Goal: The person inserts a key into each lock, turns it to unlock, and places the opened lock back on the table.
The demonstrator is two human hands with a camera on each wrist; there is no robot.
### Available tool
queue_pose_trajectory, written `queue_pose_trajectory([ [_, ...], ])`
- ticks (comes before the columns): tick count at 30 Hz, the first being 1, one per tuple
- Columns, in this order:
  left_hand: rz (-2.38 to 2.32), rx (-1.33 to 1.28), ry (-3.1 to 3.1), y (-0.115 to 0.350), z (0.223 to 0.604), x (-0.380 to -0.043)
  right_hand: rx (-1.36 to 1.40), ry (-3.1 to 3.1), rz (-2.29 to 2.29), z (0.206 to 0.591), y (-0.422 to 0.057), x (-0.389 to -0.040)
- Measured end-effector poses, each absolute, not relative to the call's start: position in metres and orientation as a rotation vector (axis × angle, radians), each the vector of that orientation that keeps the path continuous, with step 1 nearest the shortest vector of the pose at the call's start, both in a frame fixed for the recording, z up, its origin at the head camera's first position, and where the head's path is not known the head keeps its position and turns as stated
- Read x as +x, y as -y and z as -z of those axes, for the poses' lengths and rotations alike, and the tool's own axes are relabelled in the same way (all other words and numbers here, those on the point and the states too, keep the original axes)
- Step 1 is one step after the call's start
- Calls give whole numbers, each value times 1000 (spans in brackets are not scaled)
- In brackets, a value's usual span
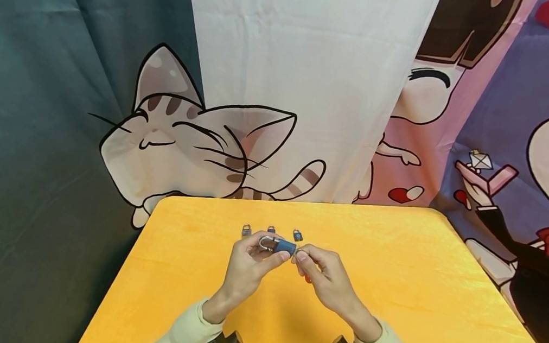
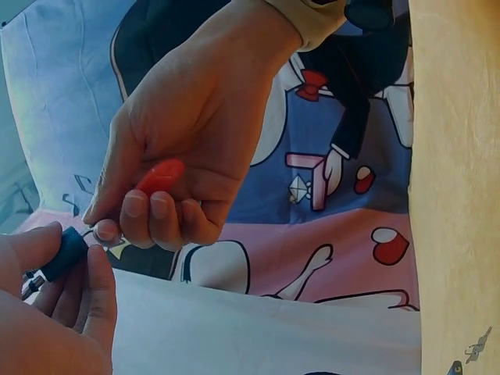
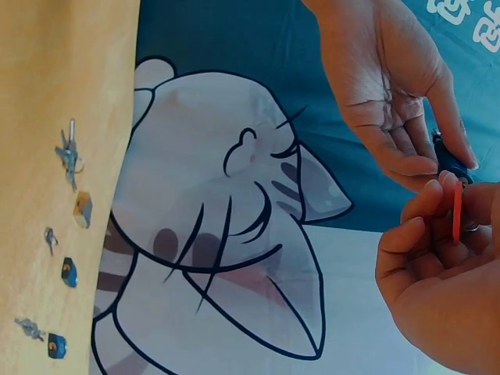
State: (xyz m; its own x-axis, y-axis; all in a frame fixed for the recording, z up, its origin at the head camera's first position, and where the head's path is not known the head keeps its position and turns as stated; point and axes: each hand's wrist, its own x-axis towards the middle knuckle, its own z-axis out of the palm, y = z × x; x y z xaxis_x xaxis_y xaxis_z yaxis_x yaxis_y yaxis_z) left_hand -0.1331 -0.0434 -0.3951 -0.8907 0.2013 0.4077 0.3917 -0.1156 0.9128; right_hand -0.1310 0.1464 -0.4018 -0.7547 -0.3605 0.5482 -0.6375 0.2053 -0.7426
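In the head view my left hand (image 1: 246,267) holds a blue padlock (image 1: 285,246) between thumb and fingers, its silver shackle pointing left. My right hand (image 1: 326,277) pinches a small metal key (image 1: 296,252) against the padlock's bottom end. Whether the key sits inside the keyhole I cannot tell. A red tag (image 1: 308,278) hangs under the right fingers; in the left wrist view this red tag (image 2: 160,176) lies against the right palm. The right wrist view shows the dark padlock (image 3: 451,162) between the left fingers, with the red tag (image 3: 457,211) edge-on.
Beyond the hands, three small padlocks stand in a row on the yellow table (image 1: 392,280): a left one (image 1: 247,231), a middle one (image 1: 271,229) and a right one (image 1: 297,235). Bunches of keys (image 3: 69,156) lie beside them. Printed cartoon curtains (image 1: 287,85) hang behind the table.
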Motion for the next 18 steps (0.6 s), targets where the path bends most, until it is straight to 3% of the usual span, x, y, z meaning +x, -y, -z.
queue_pose_trajectory([
  [18, 2224, -663, 1930, 43, 397, -133, 906, 2386, -1322, 403, -149, -128],
])
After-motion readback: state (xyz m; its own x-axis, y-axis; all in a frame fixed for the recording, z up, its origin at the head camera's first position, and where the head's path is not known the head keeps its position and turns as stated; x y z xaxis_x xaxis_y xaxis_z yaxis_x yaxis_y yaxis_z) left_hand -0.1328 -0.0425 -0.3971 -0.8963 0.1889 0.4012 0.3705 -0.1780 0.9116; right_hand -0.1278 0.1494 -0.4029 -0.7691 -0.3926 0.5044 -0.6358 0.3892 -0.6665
